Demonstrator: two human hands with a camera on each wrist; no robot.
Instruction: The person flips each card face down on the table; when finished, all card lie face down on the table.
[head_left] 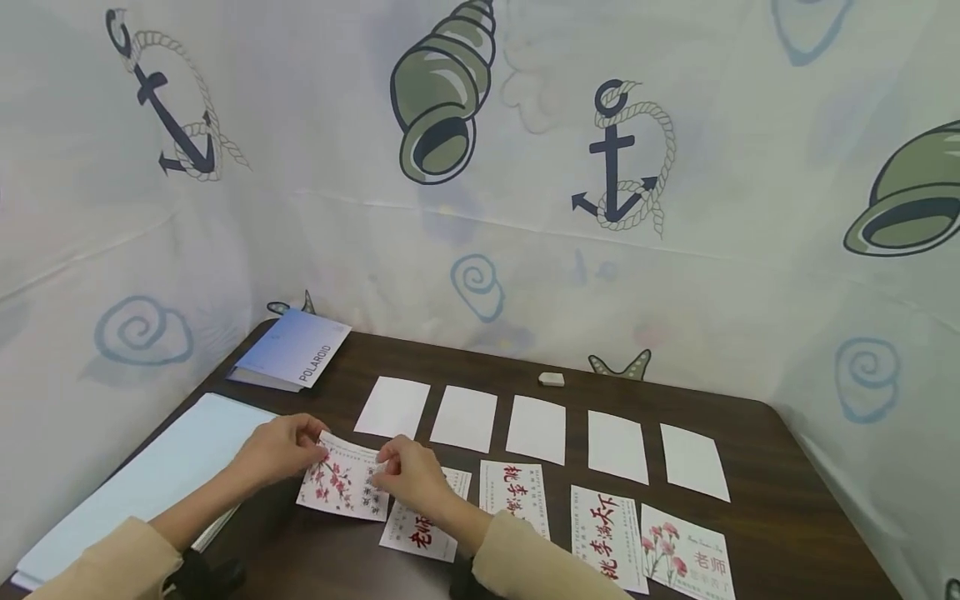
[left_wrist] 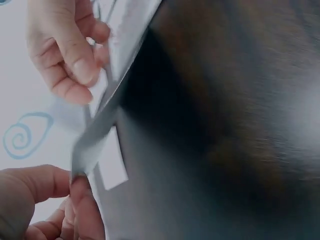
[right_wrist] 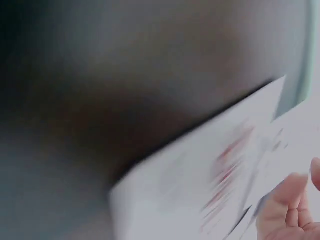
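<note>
A greeting card (head_left: 347, 477) with pink blossoms and dark characters is raised at its far edge between both hands. My left hand (head_left: 281, 450) pinches its far left corner between thumb and fingers; the left wrist view shows this grip (left_wrist: 75, 195) on the card's edge. At the far right corner, my right hand (head_left: 412, 475) pinches the card with thumb and fingertips. Under the right hand and wrist lies a card with red characters (head_left: 423, 529), partly hidden. To the right follow two more red-lettered cards (head_left: 513, 496) (head_left: 607, 537) and a card with pink flowers (head_left: 686, 550).
Behind is a row of several blank white cards (head_left: 540, 429). A blue-and-white "POLAROID" booklet (head_left: 296, 346) sits at the back left corner, a large pale flat stack (head_left: 150, 475) along the left edge. A small white block (head_left: 551, 379) lies near the dark table's (head_left: 480, 354) back edge.
</note>
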